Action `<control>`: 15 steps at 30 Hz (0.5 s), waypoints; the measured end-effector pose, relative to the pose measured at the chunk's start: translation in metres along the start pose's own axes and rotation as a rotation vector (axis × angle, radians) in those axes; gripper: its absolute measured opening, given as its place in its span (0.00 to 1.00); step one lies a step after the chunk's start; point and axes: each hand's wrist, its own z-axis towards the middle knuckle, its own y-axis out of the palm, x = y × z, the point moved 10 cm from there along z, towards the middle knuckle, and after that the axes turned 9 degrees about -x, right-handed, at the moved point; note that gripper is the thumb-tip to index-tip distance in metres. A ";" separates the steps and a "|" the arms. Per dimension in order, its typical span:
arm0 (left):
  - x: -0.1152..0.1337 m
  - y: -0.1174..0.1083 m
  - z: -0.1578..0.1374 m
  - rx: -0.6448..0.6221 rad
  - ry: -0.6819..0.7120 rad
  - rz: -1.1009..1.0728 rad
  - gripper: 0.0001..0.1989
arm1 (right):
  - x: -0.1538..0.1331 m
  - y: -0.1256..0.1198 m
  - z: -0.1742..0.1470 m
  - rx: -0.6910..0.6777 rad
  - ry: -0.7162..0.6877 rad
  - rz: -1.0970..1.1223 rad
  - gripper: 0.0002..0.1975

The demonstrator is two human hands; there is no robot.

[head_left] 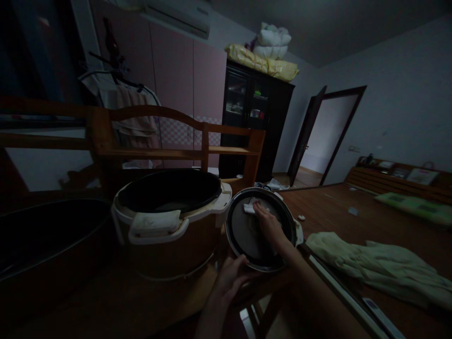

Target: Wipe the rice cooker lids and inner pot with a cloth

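Note:
A round pot lid point(238, 228) with a dark sealing ring is tilted so its inner side faces me. At its lower left rim, my left hand point(231, 275) grips the edge, with the thumb on the near side. My right hand point(268, 223) presses a white tissue point(249, 207) against the inner face; the fingers partly cover it. Left of the lid stands an electric cooker point(176, 249) with a white rim, a front latch and a dark, open interior. The lid's back is hidden.
A large dark pot point(56, 240) stands at the far left. Behind the cooker runs a wooden shelf rail point(155, 153). To the right, a pale green cloth point(374, 259) lies on a brown surface point(328, 207), and a remote control point(383, 316) is near the lower right.

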 end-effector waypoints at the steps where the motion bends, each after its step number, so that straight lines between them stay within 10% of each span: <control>1: 0.000 0.001 0.000 -0.011 0.005 0.004 0.09 | -0.006 0.001 0.002 -0.007 -0.028 0.020 0.33; 15: 0.003 0.007 -0.002 -0.053 0.012 -0.010 0.07 | -0.083 0.014 -0.011 -0.187 -0.405 0.292 0.39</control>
